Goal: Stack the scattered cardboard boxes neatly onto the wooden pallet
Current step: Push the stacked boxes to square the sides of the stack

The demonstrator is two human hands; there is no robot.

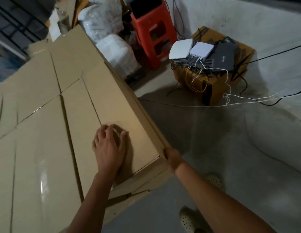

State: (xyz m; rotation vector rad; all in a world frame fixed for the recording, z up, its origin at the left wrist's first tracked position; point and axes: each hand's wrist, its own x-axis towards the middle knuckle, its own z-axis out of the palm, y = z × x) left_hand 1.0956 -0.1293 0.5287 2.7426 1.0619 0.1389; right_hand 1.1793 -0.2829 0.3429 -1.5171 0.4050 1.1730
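I cannot see the fingers of the right hand (171, 156): they go behind the corner of the tan cardboard boxes (45, 132), whose stack runs off the left and bottom edges. The print on the dark flat device (224, 56) is too small to read. The bottom edge cuts off a pale perforated shoe (188, 219).

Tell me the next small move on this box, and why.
Probably slide the top box a little left with both hands. The left hand lies flat on its lid, the right hand grips its near right corner, and a dark gap shows between it and the neighbouring box.
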